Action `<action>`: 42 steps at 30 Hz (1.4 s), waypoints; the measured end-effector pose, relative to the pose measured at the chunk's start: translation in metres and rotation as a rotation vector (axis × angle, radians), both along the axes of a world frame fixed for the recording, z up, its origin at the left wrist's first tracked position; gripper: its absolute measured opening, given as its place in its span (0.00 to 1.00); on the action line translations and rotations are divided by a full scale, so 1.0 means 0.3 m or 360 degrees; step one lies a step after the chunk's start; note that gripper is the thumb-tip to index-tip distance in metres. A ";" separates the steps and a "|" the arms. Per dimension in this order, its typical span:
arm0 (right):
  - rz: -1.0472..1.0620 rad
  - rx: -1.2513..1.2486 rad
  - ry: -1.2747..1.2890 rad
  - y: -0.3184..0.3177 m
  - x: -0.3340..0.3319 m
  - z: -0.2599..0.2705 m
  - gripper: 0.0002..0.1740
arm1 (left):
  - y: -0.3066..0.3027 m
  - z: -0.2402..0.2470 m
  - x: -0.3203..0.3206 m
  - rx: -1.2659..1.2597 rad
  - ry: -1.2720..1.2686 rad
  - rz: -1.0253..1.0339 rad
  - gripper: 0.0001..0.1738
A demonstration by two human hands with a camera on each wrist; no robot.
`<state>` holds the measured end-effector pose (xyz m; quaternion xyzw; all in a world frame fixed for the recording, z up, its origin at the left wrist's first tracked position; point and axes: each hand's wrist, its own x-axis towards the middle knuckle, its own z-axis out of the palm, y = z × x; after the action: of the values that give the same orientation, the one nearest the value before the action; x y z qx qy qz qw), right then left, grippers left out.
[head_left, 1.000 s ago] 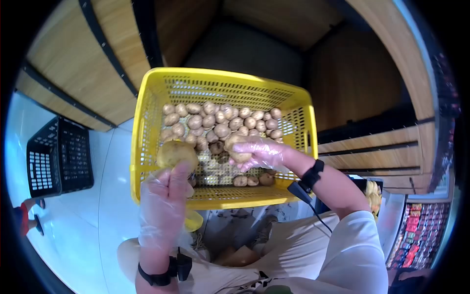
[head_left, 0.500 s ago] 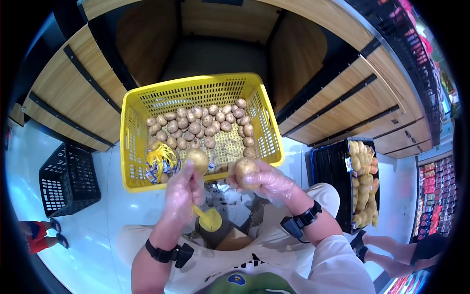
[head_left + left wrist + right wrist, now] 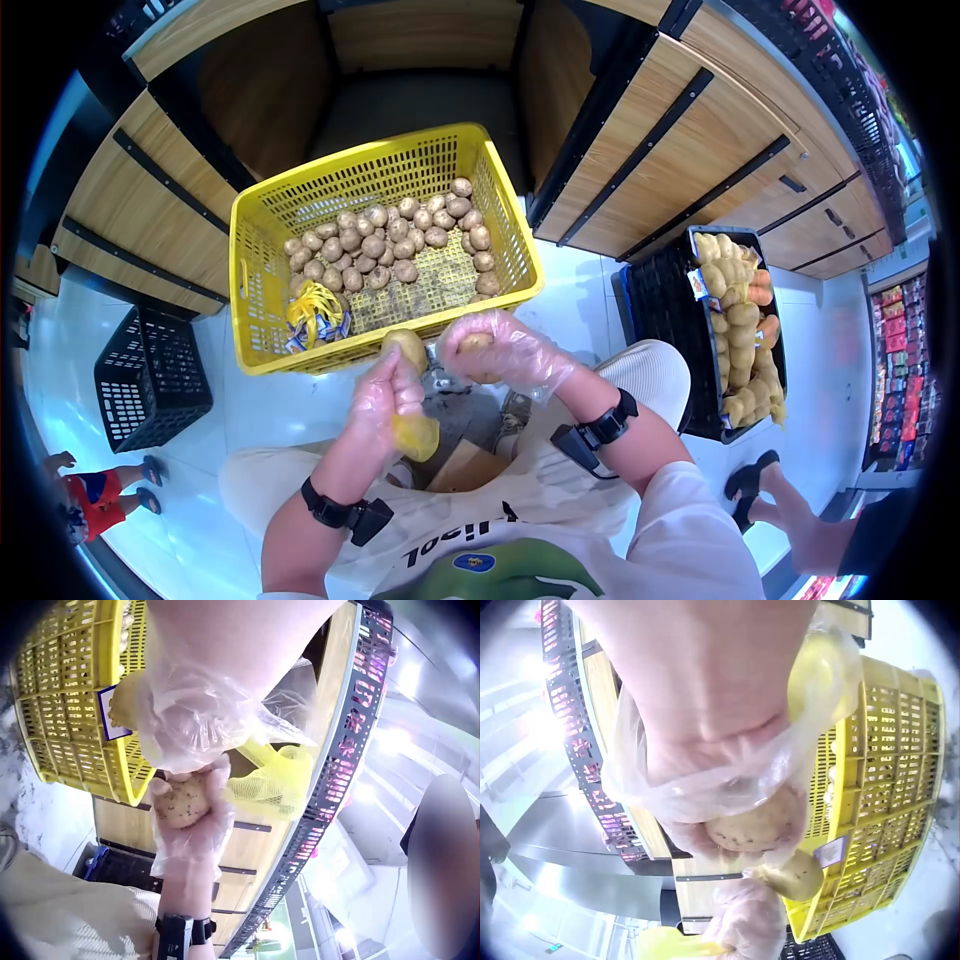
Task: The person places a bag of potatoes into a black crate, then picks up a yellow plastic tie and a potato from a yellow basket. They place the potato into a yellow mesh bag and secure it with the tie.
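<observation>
In front of the yellow basket (image 3: 390,338), my gloved left hand (image 3: 380,405) grips a potato (image 3: 405,348), which sticks out above the fingers. Yellow mesh (image 3: 415,436) hangs from that hand; it also shows in the left wrist view (image 3: 274,784). Close beside it, my gloved right hand (image 3: 515,352) curls around another potato (image 3: 478,350), whose speckled skin (image 3: 757,825) shows below the palm in the right wrist view. Many loose potatoes (image 3: 373,246) lie in the basket, with a bundle of yellow mesh strips and labels (image 3: 318,312) in its near left corner.
A black crate (image 3: 745,432) with netted potatoes stands at right, an empty black crate (image 3: 150,385) at left. Wood-panelled cabinets (image 3: 670,150) rise behind the basket. One person's legs (image 3: 790,510) show at lower right; someone in red (image 3: 97,500) is at lower left.
The right hand has come back from over the basket with a potato and is closer to the left. The left hand, still gripping its potato, has also left the basket. The head view has shifted.
</observation>
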<state>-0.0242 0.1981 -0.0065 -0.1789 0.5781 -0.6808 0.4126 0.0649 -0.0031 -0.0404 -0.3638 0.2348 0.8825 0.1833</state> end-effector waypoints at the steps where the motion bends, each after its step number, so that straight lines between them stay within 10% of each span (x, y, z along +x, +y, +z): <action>1: 0.0096 0.0099 0.0308 -0.007 -0.002 0.008 0.06 | 0.006 -0.017 -0.001 -0.0012 -0.0007 0.0005 0.21; 11: 0.0743 0.0557 -0.0338 -0.058 0.029 -0.085 0.17 | -0.019 -0.212 0.004 -0.0105 -0.0127 0.0073 0.18; 19: 0.0641 0.0341 -0.0533 -0.122 0.036 -0.153 0.16 | -0.035 -0.335 0.012 -0.0357 -0.0213 -0.0195 0.20; 25: 0.0527 0.0281 -0.0910 -0.128 0.009 -0.148 0.13 | -0.050 -0.273 0.016 0.0384 -0.0015 -0.0331 0.31; 40: 0.0364 0.0019 -0.1159 -0.126 -0.001 -0.224 0.12 | -0.063 -0.318 -0.005 -0.0278 0.0775 -0.1099 0.30; 42: 0.0360 -0.0014 -0.1134 -0.125 -0.001 -0.228 0.13 | -0.061 -0.307 -0.015 -0.0930 0.0947 -0.1409 0.26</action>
<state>-0.0247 0.1606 -0.0750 0.0048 0.3719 -0.6530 0.6598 0.0605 -0.0214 -0.1325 -0.0046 0.6374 0.6854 0.3520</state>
